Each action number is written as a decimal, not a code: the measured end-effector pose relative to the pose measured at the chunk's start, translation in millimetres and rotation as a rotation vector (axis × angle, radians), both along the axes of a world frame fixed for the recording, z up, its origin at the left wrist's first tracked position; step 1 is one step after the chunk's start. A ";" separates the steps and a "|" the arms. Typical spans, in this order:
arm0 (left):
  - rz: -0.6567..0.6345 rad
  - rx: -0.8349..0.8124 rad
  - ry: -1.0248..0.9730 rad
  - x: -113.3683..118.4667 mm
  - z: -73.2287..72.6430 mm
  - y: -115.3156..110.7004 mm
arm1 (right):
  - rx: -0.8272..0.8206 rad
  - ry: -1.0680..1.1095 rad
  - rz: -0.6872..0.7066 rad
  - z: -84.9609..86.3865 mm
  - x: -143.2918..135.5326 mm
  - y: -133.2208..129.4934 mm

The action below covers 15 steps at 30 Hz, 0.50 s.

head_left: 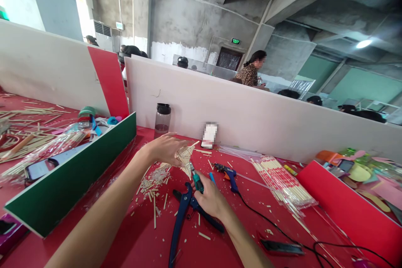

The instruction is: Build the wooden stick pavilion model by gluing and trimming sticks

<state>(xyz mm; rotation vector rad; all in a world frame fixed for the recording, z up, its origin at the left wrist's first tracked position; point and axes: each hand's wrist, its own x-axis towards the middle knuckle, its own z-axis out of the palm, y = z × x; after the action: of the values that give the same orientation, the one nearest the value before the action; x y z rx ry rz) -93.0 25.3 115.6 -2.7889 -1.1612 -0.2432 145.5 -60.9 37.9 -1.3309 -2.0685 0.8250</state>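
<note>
My left hand [166,148] grips a small structure of pale wooden sticks [185,157] at its left side, above the red table [248,228]. In my right hand [207,194] is a green-handled tool [197,181], its metal tip touching or very close to the structure's lower right side. Blue-handled cutters [182,222] lie just below and left of my right hand. Cut stick pieces and pale scraps [155,180] are heaped under my left forearm.
A blue glue gun [230,176] with a black cable lies right of my hands, near bagged sticks [282,180]. Behind stand a bottle [162,119] and a phone [210,135]. Green [78,176] and red [351,213] dividers flank the workspace. A person [250,71] is beyond the white partition.
</note>
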 end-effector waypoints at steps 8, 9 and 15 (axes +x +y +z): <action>0.016 -0.029 0.007 1.4 -1.5 0.1 | 0.072 -0.012 -0.040 -8.9 -1.7 -2.4; 0.017 -0.030 0.004 0.8 -2.3 0.6 | 0.076 -0.017 -0.038 -8.3 -2.1 -2.9; 0.025 -0.048 0.011 -1.9 -3.5 1.2 | 0.079 -0.068 -0.043 -6.7 -4.2 -4.5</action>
<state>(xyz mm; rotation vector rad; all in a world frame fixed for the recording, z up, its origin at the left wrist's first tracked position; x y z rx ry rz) -94.9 26.6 112.2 -2.8116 -1.2140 -0.2004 141.3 -65.4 31.2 -1.3726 -2.0940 0.6809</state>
